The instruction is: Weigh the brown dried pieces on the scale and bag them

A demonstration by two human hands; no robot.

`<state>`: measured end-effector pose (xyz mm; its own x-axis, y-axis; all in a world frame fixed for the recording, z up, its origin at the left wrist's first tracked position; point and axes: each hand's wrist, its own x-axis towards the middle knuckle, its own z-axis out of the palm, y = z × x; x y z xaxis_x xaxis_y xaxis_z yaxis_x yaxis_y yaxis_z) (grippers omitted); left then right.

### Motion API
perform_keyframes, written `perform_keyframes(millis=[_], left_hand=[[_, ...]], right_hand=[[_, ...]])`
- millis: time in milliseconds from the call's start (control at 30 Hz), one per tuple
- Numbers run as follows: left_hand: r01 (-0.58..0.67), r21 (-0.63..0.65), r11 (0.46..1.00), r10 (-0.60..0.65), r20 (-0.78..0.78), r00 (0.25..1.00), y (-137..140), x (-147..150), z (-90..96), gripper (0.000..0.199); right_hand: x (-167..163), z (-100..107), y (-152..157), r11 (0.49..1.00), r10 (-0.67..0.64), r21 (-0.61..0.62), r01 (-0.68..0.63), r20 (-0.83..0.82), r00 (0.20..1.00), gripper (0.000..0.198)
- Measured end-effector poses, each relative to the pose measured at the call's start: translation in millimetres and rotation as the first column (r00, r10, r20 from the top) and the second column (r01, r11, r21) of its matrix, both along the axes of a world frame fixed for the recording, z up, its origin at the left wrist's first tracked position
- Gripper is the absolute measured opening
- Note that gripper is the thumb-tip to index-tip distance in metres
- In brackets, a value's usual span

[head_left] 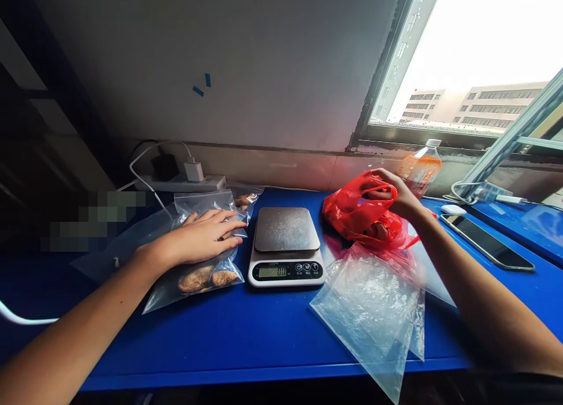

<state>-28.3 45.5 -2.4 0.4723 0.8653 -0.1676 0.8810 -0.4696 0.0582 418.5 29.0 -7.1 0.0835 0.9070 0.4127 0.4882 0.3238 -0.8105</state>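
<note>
Across the blue counter (272, 328), the person's left hand (204, 235) spreads open on clear bags (197, 284) left of the scale (287, 235); the right hand (393, 191), fingers curled, grips the red bag (349, 217) opposite.

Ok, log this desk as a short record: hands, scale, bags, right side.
left hand: spread on filled clear bags with brown pieces inside
right hand: at the top of the red bag, fingers partly hidden
scale: between the hands, display reading 0.0
flat clear bags: right of the scale, one corner past the front edge of the desk
right side: phone, bottle
</note>
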Motion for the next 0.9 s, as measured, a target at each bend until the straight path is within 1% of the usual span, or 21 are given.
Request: perform_keyframes(millis=[67,167,267,333,433,500,567,667,767,833,900], left_hand=[[0.006,-0.003,1.000,-0.006,-0.013,1.000,-0.2,0.5,0.3,0.061],[0.024,0.014,1.000,-0.023,-0.038,0.999,2.2,-0.4,-1.7,0.062],[0.028,0.035,0.999,-0.027,-0.053,0.998,4.9,-1.1,-3.5,0.063],[0.025,0.037,0.999,-0.023,-0.065,0.998,4.9,-1.0,-3.1,0.063],[0.025,0.023,0.999,-0.023,-0.072,0.997,2.2,-0.3,-1.5,0.063],[0.024,0.020,1.000,-0.023,-0.057,0.998,0.3,0.0,-1.1,0.063],[0.021,0.020,1.000,-0.020,-0.034,0.999,-0.6,-0.3,-1.5,0.062],[0.026,0.016,1.000,-0.026,-0.011,1.000,-0.4,-1.8,-3.2,0.062],[0.029,0.009,1.000,-0.029,-0.006,1.000,-0.3,-3.2,-4.4,0.062],[0.021,-0.001,1.000,-0.021,-0.019,1.000,-1.4,-2.7,-3.8,0.062],[0.013,-0.008,1.000,-0.013,-0.036,0.999,-3.5,-0.7,-1.7,0.062]], right_hand=[[11.5,1.1,-7.2,0.998,0.026,-0.060,-0.036,-0.167,0.986,0.037],[30.9,-3.7,-18.2,0.989,0.005,-0.134,-0.063,-0.393,0.919,0.036],[45.3,-10.2,-23.2,0.990,-0.050,-0.139,-0.023,-0.499,0.865,0.037],[49.3,-13.6,-21.5,0.991,-0.079,-0.137,0.006,-0.539,0.839,0.040],[46.3,-17.3,-15.6,0.983,-0.118,-0.181,0.019,-0.558,0.821,0.047],[39.5,-18.3,-13.4,0.976,-0.129,-0.215,0.010,-0.546,0.828,0.052],[30.7,-17.4,-14.3,0.972,-0.092,-0.232,-0.034,-0.512,0.854,0.057],[18.6,-12.9,-19.4,0.959,-0.003,-0.257,-0.120,-0.431,0.902,0.058],[12.6,-9.1,-23.1,0.950,0.023,-0.280,-0.138,-0.376,0.926,0.058],[12.4,-9.3,-23.3,0.958,-0.022,-0.273,-0.087,-0.371,0.928,0.061],[13.0,-11.1,-22.3,0.969,-0.118,-0.245,0.021,-0.392,0.913,0.072]])
